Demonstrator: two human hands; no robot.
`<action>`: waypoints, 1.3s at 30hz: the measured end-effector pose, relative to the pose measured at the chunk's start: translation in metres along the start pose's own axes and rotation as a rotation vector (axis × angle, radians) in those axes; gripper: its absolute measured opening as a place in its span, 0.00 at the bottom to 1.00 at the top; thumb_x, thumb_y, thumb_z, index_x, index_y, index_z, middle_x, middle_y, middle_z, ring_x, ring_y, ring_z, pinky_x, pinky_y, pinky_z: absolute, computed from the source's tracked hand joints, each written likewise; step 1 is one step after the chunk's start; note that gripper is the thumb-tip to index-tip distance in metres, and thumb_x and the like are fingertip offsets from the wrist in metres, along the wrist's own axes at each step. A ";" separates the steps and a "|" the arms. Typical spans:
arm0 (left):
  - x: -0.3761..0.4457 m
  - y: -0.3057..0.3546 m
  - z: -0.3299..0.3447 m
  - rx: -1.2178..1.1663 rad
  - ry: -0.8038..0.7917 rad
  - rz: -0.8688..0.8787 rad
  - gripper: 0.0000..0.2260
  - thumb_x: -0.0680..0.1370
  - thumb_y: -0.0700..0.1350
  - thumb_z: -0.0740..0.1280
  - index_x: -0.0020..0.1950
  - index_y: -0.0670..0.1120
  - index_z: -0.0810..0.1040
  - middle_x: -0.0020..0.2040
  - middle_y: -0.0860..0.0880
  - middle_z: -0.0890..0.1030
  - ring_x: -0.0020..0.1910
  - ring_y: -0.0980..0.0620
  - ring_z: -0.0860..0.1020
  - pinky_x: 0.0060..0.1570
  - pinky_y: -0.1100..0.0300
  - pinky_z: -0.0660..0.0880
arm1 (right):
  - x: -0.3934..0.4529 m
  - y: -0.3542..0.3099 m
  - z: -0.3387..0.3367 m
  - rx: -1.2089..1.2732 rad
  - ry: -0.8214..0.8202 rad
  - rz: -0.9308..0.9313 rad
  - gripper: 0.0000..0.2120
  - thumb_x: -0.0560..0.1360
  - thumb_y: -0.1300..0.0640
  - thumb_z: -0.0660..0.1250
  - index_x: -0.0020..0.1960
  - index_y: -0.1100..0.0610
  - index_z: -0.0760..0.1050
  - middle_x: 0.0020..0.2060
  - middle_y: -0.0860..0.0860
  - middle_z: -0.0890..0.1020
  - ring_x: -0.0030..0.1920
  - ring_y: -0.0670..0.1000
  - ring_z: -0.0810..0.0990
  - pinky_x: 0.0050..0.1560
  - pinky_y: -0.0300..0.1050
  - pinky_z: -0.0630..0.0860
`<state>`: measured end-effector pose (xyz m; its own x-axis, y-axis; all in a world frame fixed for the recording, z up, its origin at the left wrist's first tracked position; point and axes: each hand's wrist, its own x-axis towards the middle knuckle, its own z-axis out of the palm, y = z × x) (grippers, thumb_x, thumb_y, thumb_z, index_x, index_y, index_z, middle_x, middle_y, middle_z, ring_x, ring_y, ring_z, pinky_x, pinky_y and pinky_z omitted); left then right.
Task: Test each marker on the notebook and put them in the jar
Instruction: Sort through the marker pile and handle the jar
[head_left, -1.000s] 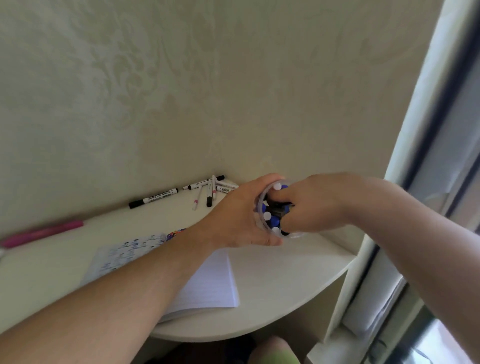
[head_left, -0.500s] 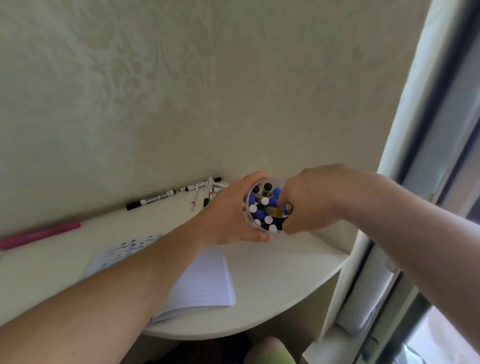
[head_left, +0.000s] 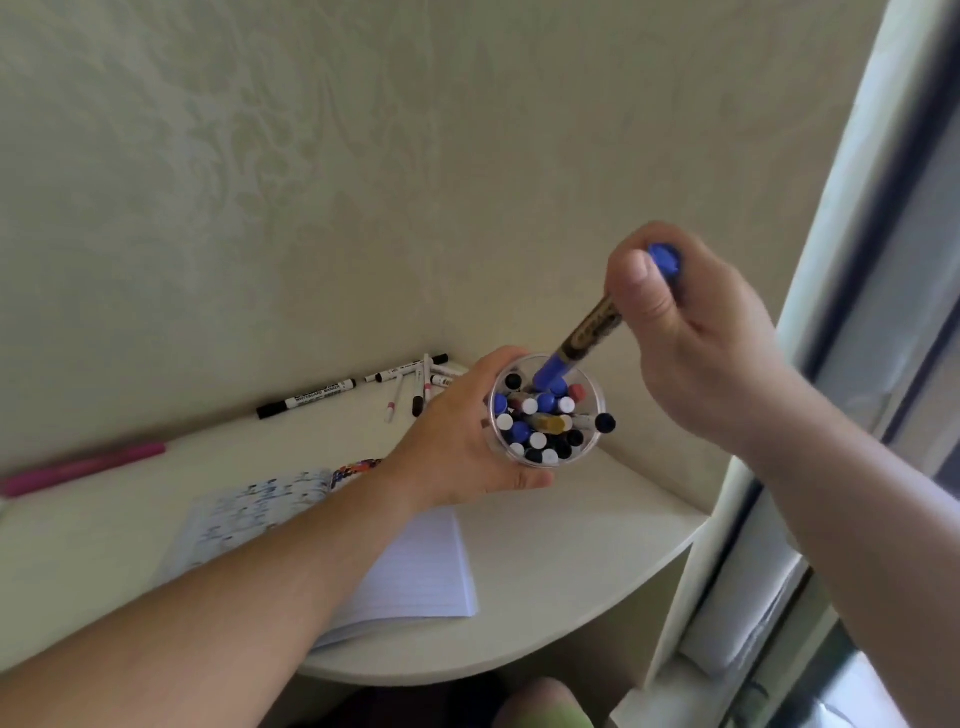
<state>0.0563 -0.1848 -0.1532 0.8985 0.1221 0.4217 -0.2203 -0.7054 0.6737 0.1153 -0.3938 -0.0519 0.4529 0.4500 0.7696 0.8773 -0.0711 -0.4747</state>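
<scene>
Pale patterned wallpaper behind a rounded cream desk (head_left: 571, 571), window frame off to my right. My left hand (head_left: 457, 447) is wrapped around the clear plastic jar (head_left: 592, 395), lifted off the desk and tipped toward me so I see straight into it, packed with marker ends in white, blue, black and one red. My right hand (head_left: 691, 332) has fingers and thumb curled tight around a blue-capped marker with a gold-and-black barrel (head_left: 592, 332), grip up near its top cap.

Change: a second ago my right fingers were buried in the jar mouth, half a second ago pinching at the rim; now the hand has risen well above the jar and the marker has come most of the way out, its lower blue end at rim level among the others. So I am pulling one out, not dropping one in.

My guess is this one goes to the notebook next. The open lined notebook (head_left: 415, 566) lies on the desk below my left forearm, left page covered in blue and dark scribbles. Loose near the wall: a black whiteboard marker (head_left: 306, 400), a small heap of thin markers (head_left: 415, 384) just beside the left hand, a pink marker (head_left: 83, 467) at the far left edge. Plenty left untested, it seems
</scene>
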 end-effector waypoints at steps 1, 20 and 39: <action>0.000 0.000 0.000 0.004 -0.001 0.002 0.50 0.60 0.53 0.87 0.75 0.66 0.63 0.65 0.66 0.77 0.65 0.65 0.77 0.67 0.56 0.76 | -0.003 0.003 0.007 0.047 0.008 0.013 0.17 0.82 0.37 0.56 0.47 0.50 0.72 0.31 0.40 0.73 0.32 0.43 0.70 0.35 0.39 0.68; 0.005 0.003 0.001 -0.014 0.008 0.058 0.45 0.62 0.49 0.87 0.68 0.72 0.65 0.62 0.66 0.79 0.62 0.65 0.78 0.61 0.65 0.77 | -0.034 0.037 0.044 -0.357 0.127 -0.077 0.08 0.76 0.52 0.74 0.52 0.53 0.79 0.43 0.46 0.80 0.44 0.52 0.77 0.43 0.49 0.75; 0.014 0.001 -0.002 -0.051 0.053 0.026 0.41 0.66 0.44 0.84 0.69 0.68 0.66 0.59 0.76 0.76 0.59 0.73 0.77 0.56 0.74 0.72 | -0.043 0.051 0.067 -0.734 -0.171 -0.058 0.26 0.77 0.28 0.59 0.66 0.41 0.79 0.79 0.50 0.64 0.77 0.64 0.60 0.69 0.67 0.67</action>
<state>0.0676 -0.1824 -0.1448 0.8709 0.1422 0.4704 -0.2637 -0.6725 0.6915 0.1295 -0.3575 -0.1378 0.4243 0.5987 0.6794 0.8065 -0.5910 0.0171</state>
